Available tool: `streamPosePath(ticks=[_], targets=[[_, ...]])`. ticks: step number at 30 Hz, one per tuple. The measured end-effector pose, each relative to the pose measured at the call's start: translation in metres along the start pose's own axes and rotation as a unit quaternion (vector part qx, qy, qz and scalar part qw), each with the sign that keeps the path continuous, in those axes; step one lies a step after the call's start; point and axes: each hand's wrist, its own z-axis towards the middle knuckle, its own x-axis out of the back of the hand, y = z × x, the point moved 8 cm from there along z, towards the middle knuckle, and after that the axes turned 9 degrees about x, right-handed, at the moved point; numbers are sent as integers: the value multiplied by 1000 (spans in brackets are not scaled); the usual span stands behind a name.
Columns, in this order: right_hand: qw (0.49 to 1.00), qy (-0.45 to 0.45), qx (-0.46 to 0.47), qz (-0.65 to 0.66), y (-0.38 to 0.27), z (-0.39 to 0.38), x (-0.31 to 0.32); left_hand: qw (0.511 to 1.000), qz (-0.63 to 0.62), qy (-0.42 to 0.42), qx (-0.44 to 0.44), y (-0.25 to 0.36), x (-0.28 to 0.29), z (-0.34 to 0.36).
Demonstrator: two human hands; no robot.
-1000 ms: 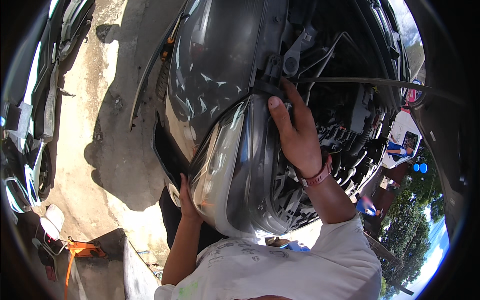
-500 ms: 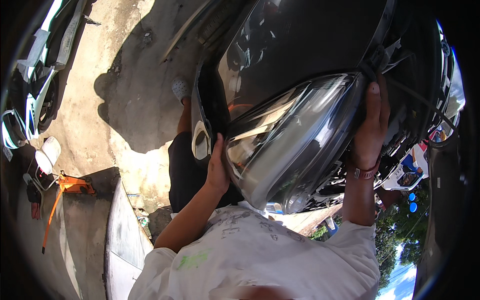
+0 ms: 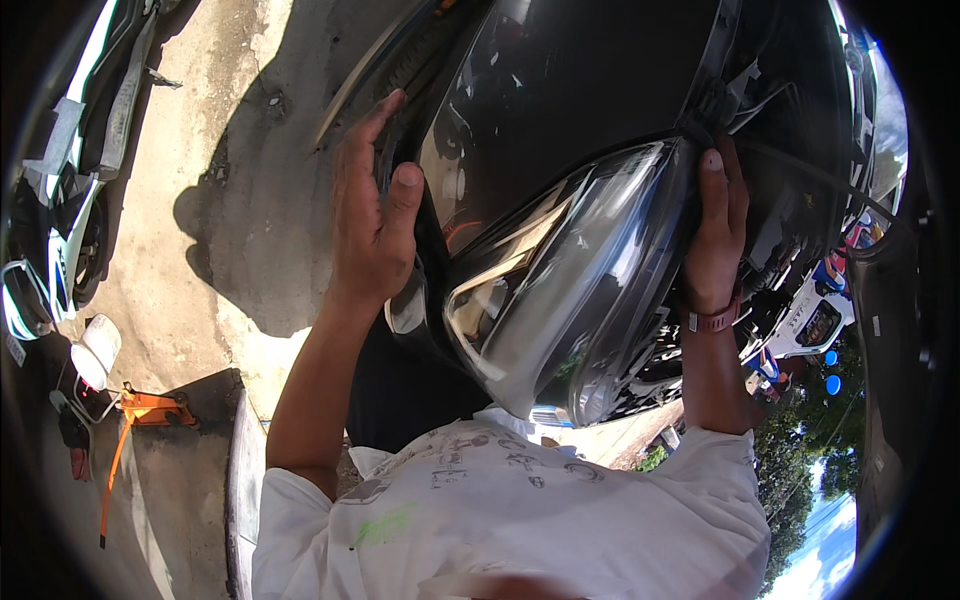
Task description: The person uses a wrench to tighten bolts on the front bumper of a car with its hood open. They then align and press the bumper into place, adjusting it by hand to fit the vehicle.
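Headlight (image 3: 590,285), one, clear-lensed: against dark fender (image 3: 590,85), between the hands. Left hand (image 3: 376,215): spread, empty, beside the fender; contact cannot be told. Right hand (image 3: 717,235): laid along headlight's right edge; grip cannot be told. Orange jack (image 3: 152,408): lower left.

Gloss, cloth and grit

Beside my right hand (image 3: 715,235), the headlight (image 3: 600,275) has a clear, smooth cover, plastic by its look, glossy enough to throw bright streaks. The dark body panel (image 3: 570,95) above it looks like painted metal, polished and mirroring its surroundings. My reddish wristband (image 3: 714,318) looks like plastic or rubber, smooth and fairly matt. I wear a white shirt (image 3: 570,525) of soft, matt cloth, creased and printed; my shorts (image 3: 405,395) are dark, dull cloth. The ground (image 3: 150,240) looks like rough, patchy concrete. The orange jack (image 3: 155,408) seems to be painted metal.
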Motion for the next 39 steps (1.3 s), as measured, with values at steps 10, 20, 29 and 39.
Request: streamPosePath(ticks=[10, 20, 29, 39], targets=[[996, -36, 6, 86, -1, 12, -9, 995, 70, -57, -33, 9, -86, 106], [993, -53, 88, 54, -12, 20, -11, 994, 89, -66, -24, 16, -90, 105], [996, -41, 62, 44, 1, 11, -10, 991, 111, -72, -36, 20, -89, 104], [922, -80, 329, -188, -4, 8, -6, 991, 92, -48, -79, 13, -81, 104]])
